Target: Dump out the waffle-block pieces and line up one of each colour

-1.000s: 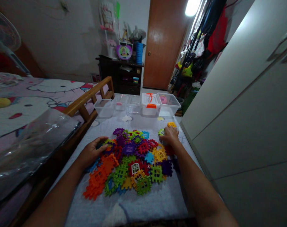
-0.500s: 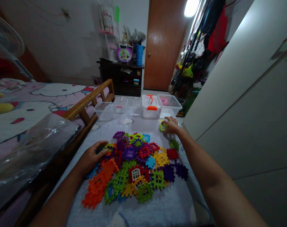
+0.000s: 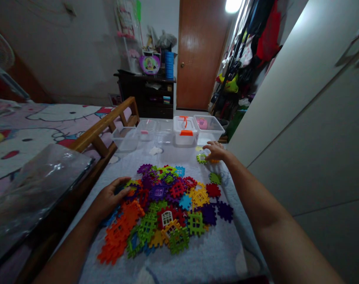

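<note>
A heap of flat, toothed plastic building tiles (image 3: 167, 201) in several colours lies on the grey cloth-covered table (image 3: 197, 252). My left hand (image 3: 108, 197) rests on the heap's left edge, fingers loosely spread over orange and blue tiles, gripping nothing. My right hand (image 3: 216, 152) reaches to the far right of the table. Its fingers lie flat on a yellow tile, next to a light green tile (image 3: 201, 158). Single green, red and purple tiles lie loose along the right side of the heap.
Several clear plastic tubs (image 3: 126, 138) stand in a row at the table's far edge, one white with an orange latch (image 3: 183, 130). A wooden bed rail (image 3: 105, 128) and a clear plastic bag (image 3: 34, 177) are left. A white wardrobe (image 3: 300, 118) stands close on the right.
My right hand moved away from the heap toward the far right tubs, taking the green and yellow tiles along, and now lies flat there. My left hand stayed on the heap.
</note>
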The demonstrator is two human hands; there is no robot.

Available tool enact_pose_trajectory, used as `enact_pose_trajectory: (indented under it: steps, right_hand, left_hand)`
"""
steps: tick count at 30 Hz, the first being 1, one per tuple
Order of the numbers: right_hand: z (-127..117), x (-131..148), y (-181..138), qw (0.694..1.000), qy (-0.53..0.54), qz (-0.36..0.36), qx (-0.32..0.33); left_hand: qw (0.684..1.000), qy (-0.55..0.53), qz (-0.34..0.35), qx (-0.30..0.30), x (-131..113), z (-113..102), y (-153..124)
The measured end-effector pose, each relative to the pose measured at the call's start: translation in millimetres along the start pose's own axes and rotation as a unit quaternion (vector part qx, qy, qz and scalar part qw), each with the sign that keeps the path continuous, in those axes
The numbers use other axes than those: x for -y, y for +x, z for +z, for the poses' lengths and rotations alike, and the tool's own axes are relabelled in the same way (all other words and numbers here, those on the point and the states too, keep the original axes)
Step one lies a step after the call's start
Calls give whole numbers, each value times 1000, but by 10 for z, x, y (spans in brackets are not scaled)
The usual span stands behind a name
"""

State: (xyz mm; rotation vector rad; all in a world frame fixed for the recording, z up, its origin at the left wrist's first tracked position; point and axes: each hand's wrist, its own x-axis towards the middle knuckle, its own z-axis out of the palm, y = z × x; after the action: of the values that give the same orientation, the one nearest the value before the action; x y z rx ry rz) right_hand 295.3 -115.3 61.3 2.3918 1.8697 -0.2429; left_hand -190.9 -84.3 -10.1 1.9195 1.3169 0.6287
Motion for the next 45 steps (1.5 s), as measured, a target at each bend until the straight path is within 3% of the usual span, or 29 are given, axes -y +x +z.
enact_pose_trajectory:
  steps: [8, 15, 24, 32, 41, 45]
  right_hand:
    - [266, 169, 14, 1000, -14, -9, -3]
    - [263, 125, 2, 1000, -18, -15, 1]
    - [194, 151, -31, 1000, -20, -8, 12]
    - [225, 146, -38, 1000, -25, -8, 17]
    - [-59, -266, -6, 1000, 10, 1, 15]
    - [-20, -383, -89, 999, -8, 23, 34]
  left_hand:
    - [1000, -5, 0, 5, 17, -7, 0]
    - [1000, -2, -7, 19, 24, -16, -4]
    - [1000, -10, -9, -11, -99, -8, -28]
    - [1000, -12, -3, -3, -46, -14, -18]
    - [1000, -7, -16, 10, -103, -27, -18]
    - [1000, -9, -12, 11, -83, -21, -10]
